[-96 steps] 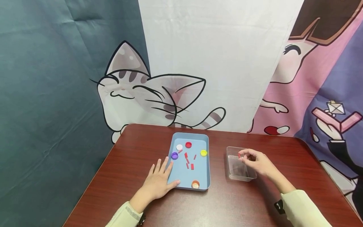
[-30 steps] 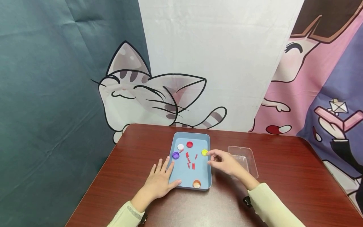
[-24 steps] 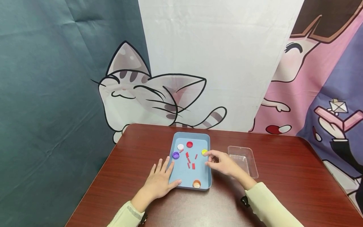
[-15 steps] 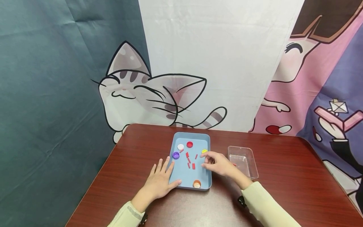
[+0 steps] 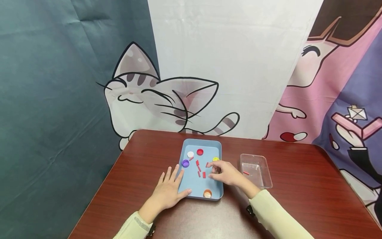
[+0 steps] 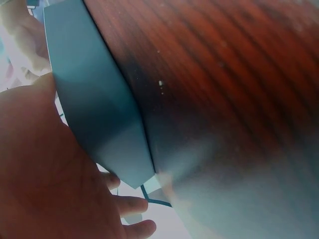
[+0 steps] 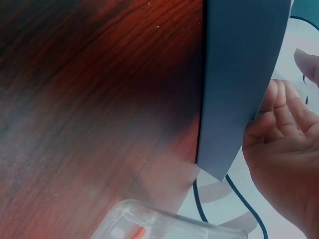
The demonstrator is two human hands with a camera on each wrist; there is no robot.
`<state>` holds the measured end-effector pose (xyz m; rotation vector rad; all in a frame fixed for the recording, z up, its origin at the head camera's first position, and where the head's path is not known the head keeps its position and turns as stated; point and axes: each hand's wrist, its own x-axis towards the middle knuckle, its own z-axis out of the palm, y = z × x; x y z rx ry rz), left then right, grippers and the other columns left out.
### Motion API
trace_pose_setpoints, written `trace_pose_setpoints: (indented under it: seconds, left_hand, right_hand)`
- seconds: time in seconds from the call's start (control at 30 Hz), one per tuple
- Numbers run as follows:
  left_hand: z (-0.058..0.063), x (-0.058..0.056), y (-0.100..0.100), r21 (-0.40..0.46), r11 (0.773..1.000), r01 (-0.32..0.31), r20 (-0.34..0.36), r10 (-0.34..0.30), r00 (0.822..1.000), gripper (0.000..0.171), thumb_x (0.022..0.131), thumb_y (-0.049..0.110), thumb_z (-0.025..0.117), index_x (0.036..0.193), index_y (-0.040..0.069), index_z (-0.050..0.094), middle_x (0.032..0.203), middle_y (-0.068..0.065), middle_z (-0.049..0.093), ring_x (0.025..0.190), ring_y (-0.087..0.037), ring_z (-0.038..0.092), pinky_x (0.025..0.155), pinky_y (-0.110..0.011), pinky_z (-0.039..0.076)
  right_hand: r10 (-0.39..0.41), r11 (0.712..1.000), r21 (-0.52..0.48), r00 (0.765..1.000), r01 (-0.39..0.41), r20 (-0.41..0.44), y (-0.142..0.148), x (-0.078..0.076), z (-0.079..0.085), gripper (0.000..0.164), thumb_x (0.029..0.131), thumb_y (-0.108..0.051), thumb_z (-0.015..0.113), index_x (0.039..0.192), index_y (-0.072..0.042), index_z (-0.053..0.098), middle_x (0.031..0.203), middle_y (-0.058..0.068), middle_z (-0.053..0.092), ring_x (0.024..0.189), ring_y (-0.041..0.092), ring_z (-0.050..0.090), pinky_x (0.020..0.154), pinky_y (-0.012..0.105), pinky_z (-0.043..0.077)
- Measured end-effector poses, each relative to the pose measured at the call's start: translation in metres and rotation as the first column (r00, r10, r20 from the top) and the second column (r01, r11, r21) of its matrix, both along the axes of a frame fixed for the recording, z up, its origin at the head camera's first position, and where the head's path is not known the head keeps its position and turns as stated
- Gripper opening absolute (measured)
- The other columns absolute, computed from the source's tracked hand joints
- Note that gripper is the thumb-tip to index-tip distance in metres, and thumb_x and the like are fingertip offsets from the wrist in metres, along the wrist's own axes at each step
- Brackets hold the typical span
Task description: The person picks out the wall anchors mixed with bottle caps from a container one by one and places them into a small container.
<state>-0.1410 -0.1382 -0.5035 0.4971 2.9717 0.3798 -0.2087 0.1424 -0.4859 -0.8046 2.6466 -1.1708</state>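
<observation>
Bare tray floor (image 5: 196,185) separates left hand (image 5: 167,192), spread at left edge, from right hand (image 5: 227,173), grip parted inside right edge.

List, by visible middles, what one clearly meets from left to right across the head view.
Left hand → purple round plastic cap → white round plastic cap → red round plastic cap → orange round plastic cap → right hand → clear rectangular plastic box

- Left hand (image 5: 165,192) spread wide here, back uppermost, fingers fanned, thumb stuck out sideways!
- Right hand (image 5: 226,173) arched, thumb and forefinger parted, other fingers tucked under!
- Both forearms (image 5: 250,190) angling inward!
</observation>
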Motion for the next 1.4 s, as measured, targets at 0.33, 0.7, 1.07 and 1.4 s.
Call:
trace_pose_setpoints:
  seconds: [0.33, 0.7, 1.07, 1.4]
  left_hand:
    - [0.001, -0.001, 0.000, -0.005, 1.000, 0.004, -0.003, -0.004, 1.000, 0.089, 0.096, 0.071, 0.046, 0.161, 0.012, 0.030, 0.169, -0.014, 0.017, 0.153, -0.044, 0.016, 0.119, -0.063, 0.018]
    - [0.001, 0.000, -0.001, -0.004, 1.000, 0.009, -0.003, -0.009, 1.000, 0.090, 0.095, 0.072, 0.045, 0.160, 0.012, 0.030, 0.169, -0.013, 0.017, 0.153, -0.044, 0.017, 0.119, -0.063, 0.019]
    - [0.002, 0.000, -0.001, -0.002, 1.000, 0.008, -0.009, -0.008, 1.000, 0.089, 0.096, 0.071, 0.046, 0.160, 0.012, 0.031, 0.169, -0.013, 0.017, 0.153, -0.044, 0.018, 0.119, -0.063, 0.019]
    - [0.001, 0.000, -0.001, 0.004, 1.000, 0.008, -0.009, -0.008, 1.000, 0.090, 0.096, 0.071, 0.046, 0.160, 0.011, 0.031, 0.169, -0.014, 0.017, 0.152, -0.044, 0.018, 0.119, -0.063, 0.019]
  right_hand:
    - [0.009, 0.991, 0.137, 0.998, -0.001, -0.058, -0.009, -0.007, -0.009, 0.029, 0.084, -0.016, 0.081, 0.110, -0.007, 0.073, 0.078, -0.009, 0.058, 0.074, 0.010, 0.054, 0.064, 0.023, 0.047]
    - [-0.014, 0.976, 0.216, 0.997, 0.030, -0.077, -0.021, -0.007, -0.014, 0.029, 0.080, -0.018, 0.087, 0.104, -0.009, 0.075, 0.073, -0.005, 0.056, 0.071, 0.009, 0.050, 0.065, 0.025, 0.045]
    - [-0.076, 0.949, 0.301, 0.994, 0.097, -0.083, -0.029, -0.006, -0.018, 0.030, 0.078, -0.025, 0.089, 0.102, -0.015, 0.075, 0.076, -0.004, 0.055, 0.071, 0.011, 0.050, 0.065, 0.030, 0.044]
    - [-0.122, 0.926, 0.348, 0.987, 0.150, -0.102, -0.034, -0.002, -0.017, 0.025, 0.079, -0.028, 0.088, 0.098, -0.020, 0.073, 0.072, -0.007, 0.052, 0.067, 0.012, 0.049, 0.061, 0.029, 0.042]
